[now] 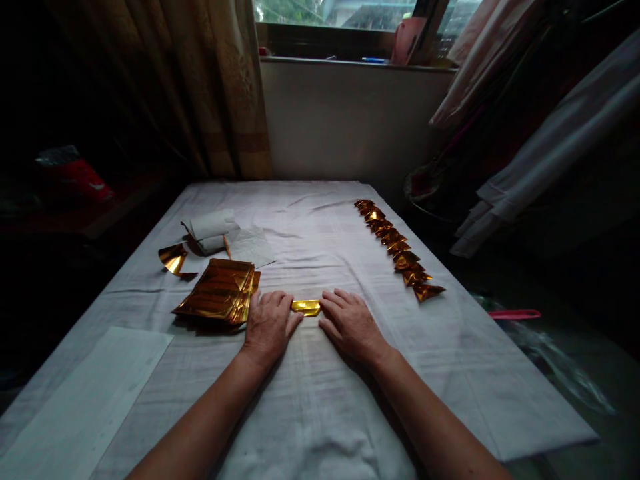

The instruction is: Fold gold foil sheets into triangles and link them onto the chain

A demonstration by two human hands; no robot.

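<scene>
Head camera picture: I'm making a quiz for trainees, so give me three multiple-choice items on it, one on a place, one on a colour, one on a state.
1. Where does the row of folded pieces lie?
A. right side of the table
B. on the windowsill
C. under the stack

2. What colour is the folded strip?
A. blue
B. gold
C. red

3. How are the left hand and right hand?
A. lifted
B. fists
C. flat, pressing the strip's ends

Answers: 1 A, it runs along the right of the white cloth. 2 B, it shines gold like the foil stack. 3 C, fingers spread on the strip.

Both hands (310,323) cover the gold strip's (306,307) ends (fold unreadable).
</scene>
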